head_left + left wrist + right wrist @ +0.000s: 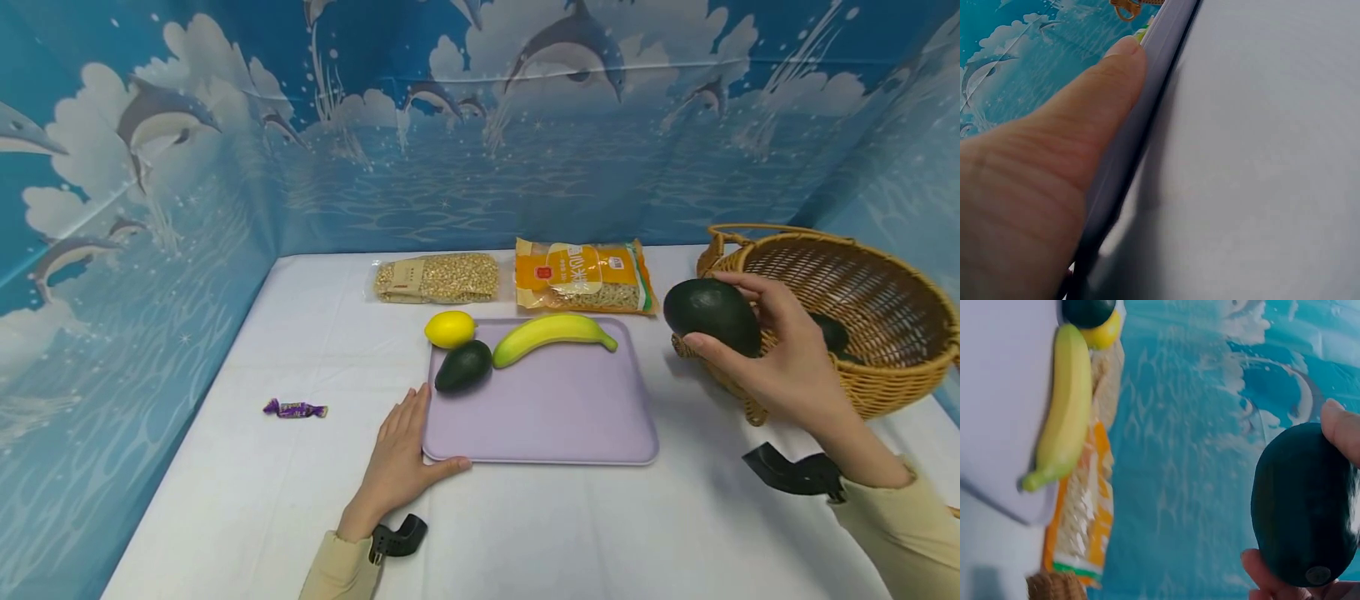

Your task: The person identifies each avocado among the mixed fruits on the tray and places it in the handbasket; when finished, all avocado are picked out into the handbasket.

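My right hand [787,358] grips a dark green avocado [711,315] in the air, just left of the wicker basket [892,392]. In the right wrist view the avocado [1304,503] shows its stem end, with thumb and fingers around it. At the lower left corner of the lilac tray [540,417], my left hand [397,458] rests with fingers extended along the side and the thumb on the front rim. On the tray lie a second avocado [463,367] and a yellow-green banana [555,336]. A lemon [450,330] sits at the tray's back left corner.
Behind the tray lie a clear bag of grain [457,279] and an orange-and-yellow packet of grain [577,275]. A purple wrapped candy [296,409] is on the white table at left. Dark green produce [828,332] shows inside the basket. A dolphin-print curtain [450,167] surrounds the table.
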Tool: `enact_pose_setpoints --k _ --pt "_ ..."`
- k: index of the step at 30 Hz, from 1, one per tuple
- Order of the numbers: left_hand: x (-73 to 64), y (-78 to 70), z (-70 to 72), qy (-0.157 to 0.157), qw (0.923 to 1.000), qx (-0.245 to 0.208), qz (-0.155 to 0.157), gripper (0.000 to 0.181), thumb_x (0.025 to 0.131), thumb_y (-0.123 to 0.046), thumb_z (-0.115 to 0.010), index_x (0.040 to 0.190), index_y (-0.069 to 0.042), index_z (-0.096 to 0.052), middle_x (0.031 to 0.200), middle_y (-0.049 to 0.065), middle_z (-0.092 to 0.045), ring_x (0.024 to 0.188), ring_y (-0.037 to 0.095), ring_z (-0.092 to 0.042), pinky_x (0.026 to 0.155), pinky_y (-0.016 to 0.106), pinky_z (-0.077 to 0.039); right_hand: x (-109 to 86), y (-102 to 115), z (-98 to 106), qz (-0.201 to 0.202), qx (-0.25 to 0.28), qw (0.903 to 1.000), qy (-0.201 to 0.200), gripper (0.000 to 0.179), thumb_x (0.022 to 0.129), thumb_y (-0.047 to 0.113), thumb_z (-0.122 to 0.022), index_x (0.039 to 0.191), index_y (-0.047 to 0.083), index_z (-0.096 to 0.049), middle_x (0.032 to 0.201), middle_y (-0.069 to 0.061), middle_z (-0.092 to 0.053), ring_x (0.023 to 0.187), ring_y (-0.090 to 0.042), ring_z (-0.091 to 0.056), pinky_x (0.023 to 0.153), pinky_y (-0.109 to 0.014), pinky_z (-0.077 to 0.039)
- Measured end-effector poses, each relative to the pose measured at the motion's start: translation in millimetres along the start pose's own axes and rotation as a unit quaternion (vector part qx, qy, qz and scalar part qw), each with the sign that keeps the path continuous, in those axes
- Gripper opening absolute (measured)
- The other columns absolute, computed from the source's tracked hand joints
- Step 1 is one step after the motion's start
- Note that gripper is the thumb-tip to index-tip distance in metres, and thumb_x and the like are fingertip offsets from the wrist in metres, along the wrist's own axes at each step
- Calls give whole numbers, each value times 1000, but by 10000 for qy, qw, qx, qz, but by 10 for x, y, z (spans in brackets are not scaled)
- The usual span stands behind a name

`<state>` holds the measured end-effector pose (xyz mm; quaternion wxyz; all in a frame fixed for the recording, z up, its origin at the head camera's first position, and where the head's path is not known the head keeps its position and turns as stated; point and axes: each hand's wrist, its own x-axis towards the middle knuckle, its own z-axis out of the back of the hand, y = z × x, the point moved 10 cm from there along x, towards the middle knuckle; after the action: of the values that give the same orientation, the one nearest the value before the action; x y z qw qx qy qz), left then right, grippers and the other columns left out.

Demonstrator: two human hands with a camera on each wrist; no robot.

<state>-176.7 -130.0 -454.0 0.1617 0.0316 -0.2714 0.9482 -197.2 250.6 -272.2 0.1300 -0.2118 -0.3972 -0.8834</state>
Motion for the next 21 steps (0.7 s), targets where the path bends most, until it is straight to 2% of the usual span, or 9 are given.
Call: enact_pose_setpoints --k 5,9,13,19,21 --pt "3 2 -2 31 10000 12 18 114 74 -64 -68 151 1 -13 153 19 -22 141 30 -14 113 46 -9 14 -88 237 -228 -266 9989 -320 77 71 5 -82 139 19 -47 121 13 -44 101 4 -40 74 -11 -32" --pt "9 0 -6 7 10000 17 -19 114 74 -64 -68 150 1 -14 153 19 -22 141 30 -14 113 46 -10 20 -188 385 -441 -666 9955 -509 77 74 8 -80 142 18 -44 125 -5 -45 97 6 -35 71 -15 -28" --pt "9 -2 -10 -13 10000 11 -43 115 74 -65 -68 150 1 -14 153 19 -22 141 30 -15 113 46 -10 21 -262 528 -454 -1061 9910 -677 75 78 10 -78 143 10 -41 125 -23 -43 87 7 -32 64 -24 -27" --pt "2 -1 -3 -11 10000 7 -28 115 73 -65 -68 150 1 -14 152 20 -23 141 30 -15 113 46 -10 -21 -393 681 -636 -1247 9864 -860 72 84 12 -72 146 9 -35 126 -31 -41 88 10 -28 70 -17 -25" --pt "0 -4 4 -34 10000 13 -42 115 73 -66 -67 150 2 -15 152 20 -23 141 31 -15 113 47 -11 -36 -438 721 -721 -1244 9852 -931 70 85 12 -70 146 11 -35 123 -27 -43 87 9 -27 71 -16 -24"
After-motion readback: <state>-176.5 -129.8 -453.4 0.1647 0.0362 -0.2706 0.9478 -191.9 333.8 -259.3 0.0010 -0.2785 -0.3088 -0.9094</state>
